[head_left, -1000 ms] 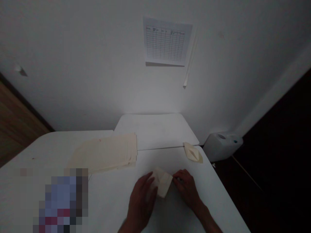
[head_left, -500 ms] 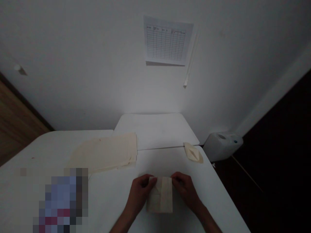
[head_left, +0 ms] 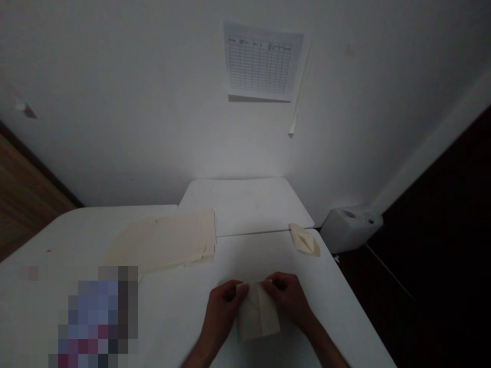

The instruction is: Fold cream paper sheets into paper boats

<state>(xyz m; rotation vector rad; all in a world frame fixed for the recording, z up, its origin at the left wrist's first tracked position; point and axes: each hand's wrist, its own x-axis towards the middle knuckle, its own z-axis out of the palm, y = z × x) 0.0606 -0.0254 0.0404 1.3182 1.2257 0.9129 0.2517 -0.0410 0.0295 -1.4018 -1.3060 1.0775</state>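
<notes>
Between my hands is a folded piece of cream paper (head_left: 258, 318), creased down its middle, held over the white table (head_left: 249, 251). My left hand (head_left: 223, 305) pinches its upper left corner between thumb and fingers. At the upper right corner, my right hand (head_left: 288, 297) pinches it the same way. Fingertips behind the paper are hidden. A stack of flat cream paper sheets (head_left: 164, 239) lies to the left of my hands. Farther off on the right, near the table edge, rests a small folded cream paper piece (head_left: 306, 241).
A printed table sheet (head_left: 261, 64) hangs on the wall, with a narrow white strip (head_left: 299, 99) beside it. On the dark floor to the right stands a white plastic container (head_left: 351, 227). A blurred-out patch (head_left: 94, 319) covers the lower left.
My right hand has shifted slightly left, its thumb now over the paper's front. The paper has tilted, its lower edge swinging a little to the right.
</notes>
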